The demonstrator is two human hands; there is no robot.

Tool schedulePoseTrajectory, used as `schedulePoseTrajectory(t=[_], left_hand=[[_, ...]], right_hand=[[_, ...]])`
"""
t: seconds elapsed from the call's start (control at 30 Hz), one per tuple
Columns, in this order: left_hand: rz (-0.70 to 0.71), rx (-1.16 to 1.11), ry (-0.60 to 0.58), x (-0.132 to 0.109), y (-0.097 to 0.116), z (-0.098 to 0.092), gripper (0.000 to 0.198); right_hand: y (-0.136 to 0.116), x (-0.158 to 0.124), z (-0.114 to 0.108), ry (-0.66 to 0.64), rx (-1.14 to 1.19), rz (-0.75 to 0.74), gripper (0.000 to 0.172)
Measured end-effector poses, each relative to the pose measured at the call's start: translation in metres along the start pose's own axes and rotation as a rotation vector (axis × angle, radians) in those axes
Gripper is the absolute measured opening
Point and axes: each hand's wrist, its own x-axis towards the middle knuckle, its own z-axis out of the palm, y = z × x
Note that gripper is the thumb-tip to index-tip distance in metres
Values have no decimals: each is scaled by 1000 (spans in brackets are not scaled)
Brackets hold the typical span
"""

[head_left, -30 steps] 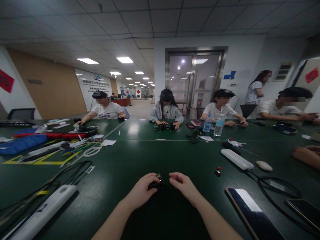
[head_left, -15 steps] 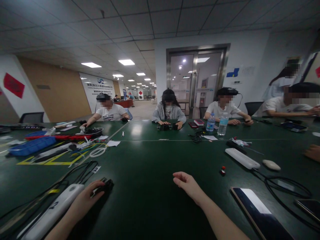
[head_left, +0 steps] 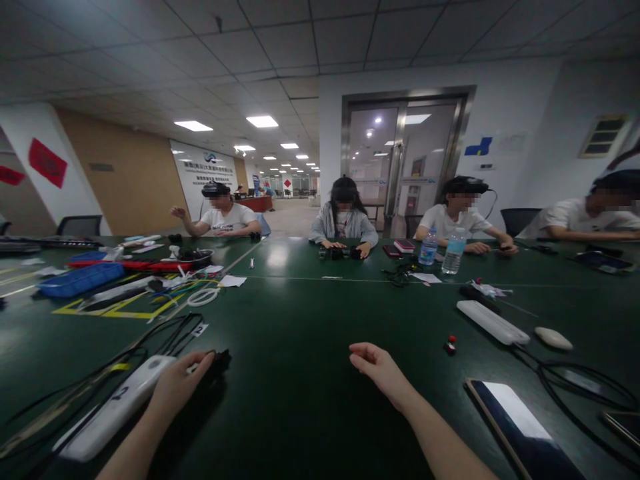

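Note:
At the left, my left hand [head_left: 183, 387] is closed with thumb and fingers together on a small dark black object [head_left: 221, 365]. Its far end sticks out past my fingertips just above the table; its exact kind is too dark to make out. Close beside that wrist is a white power strip [head_left: 117, 407] marked 2, with black cables. My right hand [head_left: 377, 370] rests near the middle of the green table [head_left: 290, 333], loosely curved with thumb and forefinger slightly apart and nothing visible in it. To its right sits a small red and black item [head_left: 451, 345].
A smartphone [head_left: 520, 427], a second white power strip [head_left: 493, 323], a white mouse [head_left: 553, 338] and looped cables lie to the right. Two water bottles [head_left: 454, 252] stand farther back. At the left are a blue tray [head_left: 83, 280] and tangled wires. Several people sit across the table.
My left thumb and fingers have come together over the black object, which has turned slightly. My right hand keeps its pose. The view has swung a little left.

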Motion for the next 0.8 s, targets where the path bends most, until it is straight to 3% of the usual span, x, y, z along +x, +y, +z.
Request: schedulePoseTrajectory(t=[0.2,0.3,0.53,0.8], left_hand=[[-38,-154,152,8,-12,10,52],[-17,-212,123,9,-14,11,51],[-34,-92,114,4,-1,11,42],[33,-8,39,1,-2,19,33]], right_hand=[[-8,-5,2,-3,-5,4,38],[-8,-5,2,-7,-19,21,39],[-3,2,-1,-23,-39,34,43],[1,2,-1,-20,-38,15,42]])
